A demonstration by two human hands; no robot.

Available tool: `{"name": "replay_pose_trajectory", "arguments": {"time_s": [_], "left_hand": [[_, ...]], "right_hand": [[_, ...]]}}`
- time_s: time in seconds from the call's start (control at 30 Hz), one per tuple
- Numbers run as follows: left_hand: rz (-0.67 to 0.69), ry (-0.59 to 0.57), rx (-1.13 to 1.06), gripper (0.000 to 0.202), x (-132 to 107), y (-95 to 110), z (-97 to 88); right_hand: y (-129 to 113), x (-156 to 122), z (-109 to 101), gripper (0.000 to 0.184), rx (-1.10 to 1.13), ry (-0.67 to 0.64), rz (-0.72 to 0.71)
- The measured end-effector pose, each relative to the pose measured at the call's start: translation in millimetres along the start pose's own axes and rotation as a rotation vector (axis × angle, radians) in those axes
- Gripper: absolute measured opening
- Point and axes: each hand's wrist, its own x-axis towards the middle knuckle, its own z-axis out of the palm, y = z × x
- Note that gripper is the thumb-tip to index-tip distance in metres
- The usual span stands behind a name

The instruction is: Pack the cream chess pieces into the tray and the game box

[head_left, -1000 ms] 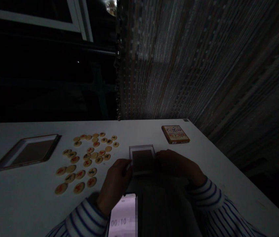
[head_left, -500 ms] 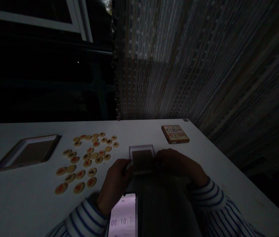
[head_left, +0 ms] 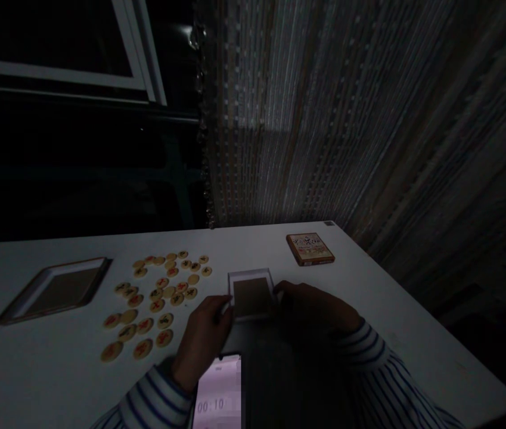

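A small open box with pale walls and a brown bottom sits near the table's front edge, between my hands. My left hand pinches its left wall between thumb and fingers. On the opposite side, the fingers of my right hand are closed at the box's right wall; deep shadow hides part of that grip. Several round wooden Chinese chess pieces, marked with red or black characters, lie scattered left of the box. Some of them show a blank face.
A larger open box part lies at the left of the white table. At the back right is a closed box with printed characters. A lit phone showing a timer is below my left hand. A striped string curtain hangs behind.
The camera view has tilted slightly up and shifted, so the table things appear a little lower. Both hands stay at the small box's sides; the pieces have not visibly moved.
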Motion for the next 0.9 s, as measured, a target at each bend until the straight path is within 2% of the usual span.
{"name": "replay_pose_trajectory", "arguments": {"time_s": [0.1,0.37,0.43,0.63,0.9], "left_hand": [[-0.011,0.012,0.022,0.033,0,-1,-1.5],[-0.023,0.047,0.045,0.035,0,-4,-5.5],[-0.027,0.064,0.051,0.035,0,-6,-6.6],[-0.017,0.094,0.082,0.035,-1,-10,-8.5],[-0.008,0.13,0.118,0.033,-1,-7,-10.3]], "right_hand": [[2,2,4,0.036,0.005,0.031,-0.06],[-2,11,18,0.026,-0.042,0.174,-0.077],[-3,13,20,0.025,-0.034,0.146,-0.122],[-6,20,25,0.023,-0.069,0.147,-0.103],[-12,20,30,0.021,-0.117,0.21,-0.047]]}}
